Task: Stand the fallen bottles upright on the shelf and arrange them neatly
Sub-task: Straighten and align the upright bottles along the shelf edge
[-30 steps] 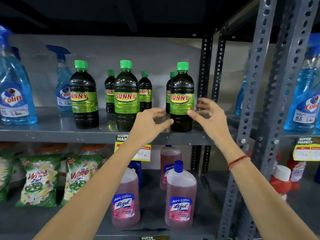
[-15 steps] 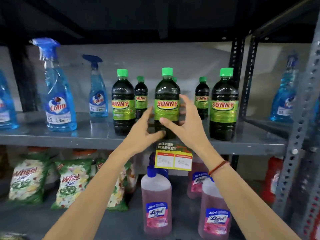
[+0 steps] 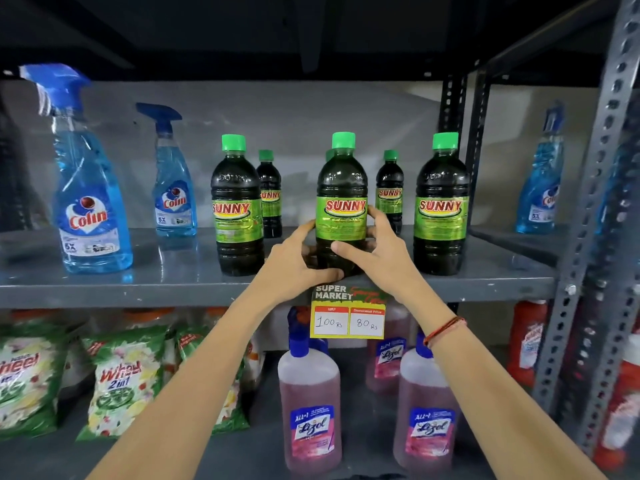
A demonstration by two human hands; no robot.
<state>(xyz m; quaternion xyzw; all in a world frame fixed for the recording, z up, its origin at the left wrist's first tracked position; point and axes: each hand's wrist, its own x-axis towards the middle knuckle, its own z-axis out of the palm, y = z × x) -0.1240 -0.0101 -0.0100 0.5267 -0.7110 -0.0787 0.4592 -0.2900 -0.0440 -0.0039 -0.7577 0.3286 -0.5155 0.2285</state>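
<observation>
Now clamped on the middle Sunny bottle (image 3: 341,206), both hands, where half a second back only reaching toward it with palms apart; a second back busy at the right Sunny bottle (image 3: 440,206) instead. View swung leftward too.

Left hand (image 3: 294,258) cupping the lower left flank, fingers (image 3: 304,228) curled round to the label edge, thumb low across the base. Right hand (image 3: 375,251) mirroring it, fingers wrapped behind the right side, thumb laid across the dark front under the label. Closed on the bottle from both sides, neither spread wide.

Long axis vertical, green cap up, base seemingly on the shelf (image 3: 156,289) right at the front lip, directly above the price tag (image 3: 348,315). Straight ahead of both hands, squarely between them; neither noticeably nearer.

Left Sunny bottle (image 3: 237,209) and the right one upright in the same front row, each well apart from the held one, roughly even gaps. Smaller-looking bottles behind, one partly hidden by the held bottle. No bottle seen lying down.

Probably a last nudge: square the label, line up with the neighbours. Room free to either side and a little behind; almost none forward, so any pull toward the lip risks a tip off the edge. Upright post (image 3: 450,109) well clear to the right.
</observation>
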